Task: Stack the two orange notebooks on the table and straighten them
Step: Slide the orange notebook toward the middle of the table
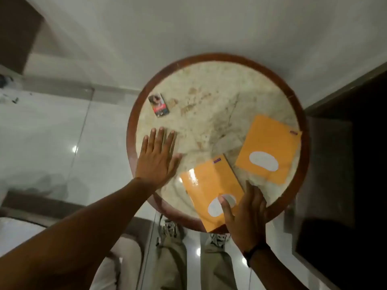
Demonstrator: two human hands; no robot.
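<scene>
Two orange notebooks lie apart on a round marble table [209,97] with a brown rim. The near notebook [209,185] sits at the table's front edge, tilted, its lower corner over the rim. My right hand [245,214] rests on its lower right corner, thumb on the white label, fingers past its right edge. The far notebook [270,145] lies at the right, close to the rim, untouched. My left hand [157,158] is flat on the table's left side, fingers spread, holding nothing.
A small printed card or packet [158,105] lies at the table's far left. Glossy white floor tiles surround the table. A dark cabinet [345,185] stands close on the right. My legs and shoes [169,229] are below the table's near edge.
</scene>
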